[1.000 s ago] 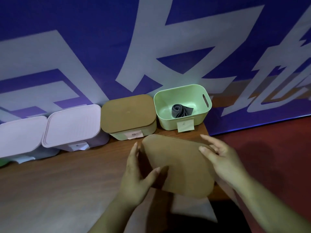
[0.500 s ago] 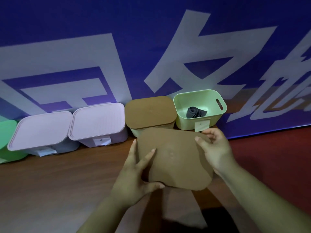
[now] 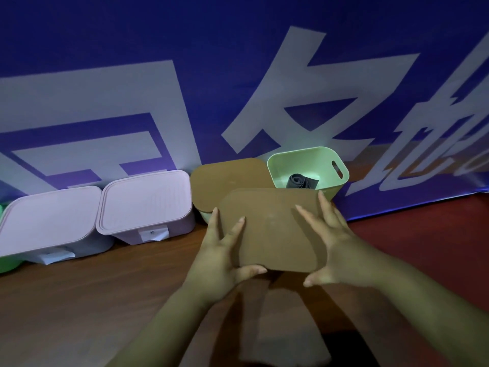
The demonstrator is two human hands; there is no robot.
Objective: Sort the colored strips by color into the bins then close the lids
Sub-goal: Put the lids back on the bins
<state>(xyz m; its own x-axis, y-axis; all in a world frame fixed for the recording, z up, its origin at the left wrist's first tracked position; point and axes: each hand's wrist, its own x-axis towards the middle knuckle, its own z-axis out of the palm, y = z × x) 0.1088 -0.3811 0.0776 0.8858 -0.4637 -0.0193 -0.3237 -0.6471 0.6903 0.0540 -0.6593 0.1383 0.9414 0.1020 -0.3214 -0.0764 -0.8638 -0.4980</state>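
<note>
I hold a brown lid [image 3: 270, 229] above the table with both hands. My left hand [image 3: 222, 255] grips its left edge, fingers on top and thumb under the near rim. My right hand [image 3: 333, 242] grips its right edge the same way. Just beyond the lid stands an open light-green bin [image 3: 304, 160] with a rolled grey strip [image 3: 300, 181] inside. The lid's far edge covers the bin's front wall. Left of it is a green bin closed by another brown lid [image 3: 227, 178].
Two bins with pale pink lids [image 3: 146, 200] [image 3: 50, 218] stand in the row further left, paper labels on their fronts. A green bin's edge [image 3: 8, 264] shows at far left. A blue banner [image 3: 238, 75] backs the row. The wooden table [image 3: 79, 300] ends at right over red floor [image 3: 436, 247].
The lid has risen from the table and moved away from me toward the open green bin. Both hands shifted their hold onto its side edges.
</note>
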